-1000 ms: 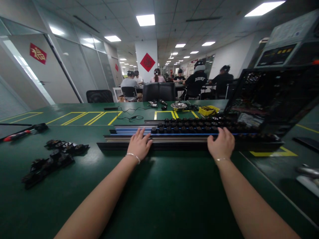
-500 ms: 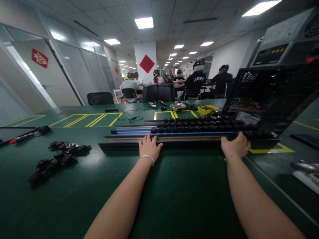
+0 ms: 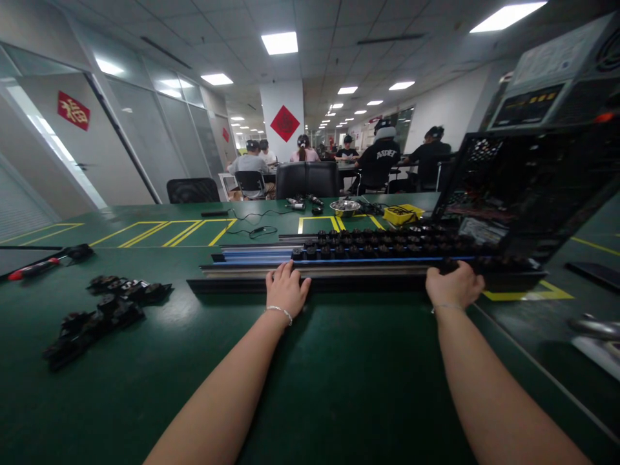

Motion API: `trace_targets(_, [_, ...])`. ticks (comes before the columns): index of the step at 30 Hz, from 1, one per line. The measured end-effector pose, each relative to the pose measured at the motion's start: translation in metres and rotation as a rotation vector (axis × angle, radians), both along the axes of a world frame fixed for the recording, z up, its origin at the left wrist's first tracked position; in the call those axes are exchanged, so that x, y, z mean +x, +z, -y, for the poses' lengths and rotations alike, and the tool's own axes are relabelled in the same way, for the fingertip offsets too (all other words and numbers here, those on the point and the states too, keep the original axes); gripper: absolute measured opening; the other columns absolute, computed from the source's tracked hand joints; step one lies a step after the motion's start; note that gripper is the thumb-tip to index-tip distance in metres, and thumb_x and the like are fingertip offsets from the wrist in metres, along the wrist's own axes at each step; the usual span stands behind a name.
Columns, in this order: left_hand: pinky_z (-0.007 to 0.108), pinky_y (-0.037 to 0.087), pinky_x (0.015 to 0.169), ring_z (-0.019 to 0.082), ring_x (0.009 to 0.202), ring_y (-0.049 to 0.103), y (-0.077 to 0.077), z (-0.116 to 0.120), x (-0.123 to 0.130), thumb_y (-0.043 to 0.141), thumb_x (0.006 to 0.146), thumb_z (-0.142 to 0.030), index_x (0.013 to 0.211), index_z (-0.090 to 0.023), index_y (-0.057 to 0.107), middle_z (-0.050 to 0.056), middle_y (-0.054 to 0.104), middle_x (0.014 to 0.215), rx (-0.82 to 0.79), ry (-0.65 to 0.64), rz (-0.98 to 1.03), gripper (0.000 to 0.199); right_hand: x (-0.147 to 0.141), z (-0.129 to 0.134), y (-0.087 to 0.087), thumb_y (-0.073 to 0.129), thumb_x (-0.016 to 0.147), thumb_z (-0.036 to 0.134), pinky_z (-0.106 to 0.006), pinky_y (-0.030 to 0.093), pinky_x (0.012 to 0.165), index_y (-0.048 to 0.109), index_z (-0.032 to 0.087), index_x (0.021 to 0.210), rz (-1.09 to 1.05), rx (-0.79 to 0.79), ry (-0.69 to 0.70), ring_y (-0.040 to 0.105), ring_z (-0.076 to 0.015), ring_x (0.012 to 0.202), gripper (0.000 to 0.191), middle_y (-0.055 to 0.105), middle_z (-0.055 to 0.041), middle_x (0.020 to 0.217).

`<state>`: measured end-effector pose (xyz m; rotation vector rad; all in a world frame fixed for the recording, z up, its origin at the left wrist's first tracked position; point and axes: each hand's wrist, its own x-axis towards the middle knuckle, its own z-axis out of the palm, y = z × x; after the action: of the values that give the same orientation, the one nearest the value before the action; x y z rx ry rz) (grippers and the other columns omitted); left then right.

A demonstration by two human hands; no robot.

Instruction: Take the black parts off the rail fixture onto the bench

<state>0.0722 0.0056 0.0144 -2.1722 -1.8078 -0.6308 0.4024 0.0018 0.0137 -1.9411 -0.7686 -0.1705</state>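
Observation:
Several long rails lie side by side across the green table point(image 3: 339, 361). The nearest is a black rail point(image 3: 358, 283), and behind it a blue rail point(image 3: 259, 256) carries a row of black parts point(image 3: 368, 251). My left hand point(image 3: 287, 289) rests over the near rails left of their middle, fingertips on top and thumb apart to the right. Toward the right end, my right hand point(image 3: 455, 285) is curled over the black rail's edge, gripping it. Its fingertips are partly hidden behind the rail.
Clusters of black parts point(image 3: 97, 323) and a red-handled tool point(image 3: 33, 268) lie at left. Behind the rails are a metal bowl point(image 3: 345, 207) and a yellow basket point(image 3: 403, 214). An open black computer case point(image 3: 537, 187) stands at right. People sit farther back.
Both hands have shifted very slightly left in the picture, along with the near rails. The hold of each hand looks the same, and the view itself has moved a little.

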Motion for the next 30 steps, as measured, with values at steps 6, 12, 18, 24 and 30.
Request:
trace_targets(6, [0.046,0.026,0.102,0.023,0.126,0.037,0.0024,0.0008,0.0013,0.033,0.088,-0.046,0.098,-0.023,0.063,0.006,0.045,0.138,-0.026,-0.004,0.021,0.039,-0.0038,-0.0001,0.0007,0.049,0.067,0.033,-0.055,0.024,0.1,0.047,0.015,0.118,0.009,-0.071,-0.077,0.028,-0.036,0.126,0.054,0.054,-0.0152,0.121])
trace_targets(12, [0.045,0.025,0.104,0.023,0.127,0.037,0.003,0.0004,0.0022,0.034,0.088,-0.046,0.098,-0.024,0.063,0.004,0.045,0.138,-0.034,0.005,0.022,0.038,-0.0047,0.0006,0.0008,0.048,0.069,0.035,-0.057,0.025,0.097,0.054,0.02,0.114,0.061,-0.09,-0.061,0.03,-0.0364,0.124,0.048,0.057,-0.0116,0.115])
trace_targets(18, [0.044,0.026,0.103,0.023,0.125,0.038,0.0017,-0.0003,0.0014,0.034,0.088,-0.046,0.096,-0.023,0.064,0.005,0.047,0.137,-0.006,-0.005,0.024,0.038,-0.005,0.0006,0.0015,0.048,0.07,0.036,-0.058,0.025,0.097,0.058,0.021,0.111,0.06,-0.097,-0.061,0.03,-0.0365,0.123,0.044,0.058,-0.0109,0.11])
trace_targets(24, [0.045,0.026,0.103,0.023,0.125,0.038,0.0016,-0.0003,0.0014,0.035,0.088,-0.045,0.095,-0.023,0.063,0.005,0.047,0.136,-0.002,-0.007,0.04,0.037,-0.0068,0.0009,0.0022,0.05,0.069,0.033,-0.058,0.025,0.098,0.058,0.022,0.108,0.062,-0.083,-0.053,0.029,-0.0358,0.124,0.041,0.056,-0.0099,0.115])
trace_targets(30, [0.045,0.024,0.104,0.023,0.126,0.037,0.0017,-0.0008,0.0009,0.034,0.088,-0.046,0.095,-0.023,0.063,0.005,0.046,0.137,-0.017,-0.01,0.049,0.037,-0.0073,-0.0001,0.0,0.051,0.068,0.033,-0.058,0.022,0.098,0.059,0.022,0.102,0.131,-0.07,-0.034,0.029,-0.0341,0.124,0.037,0.053,-0.0086,0.12])
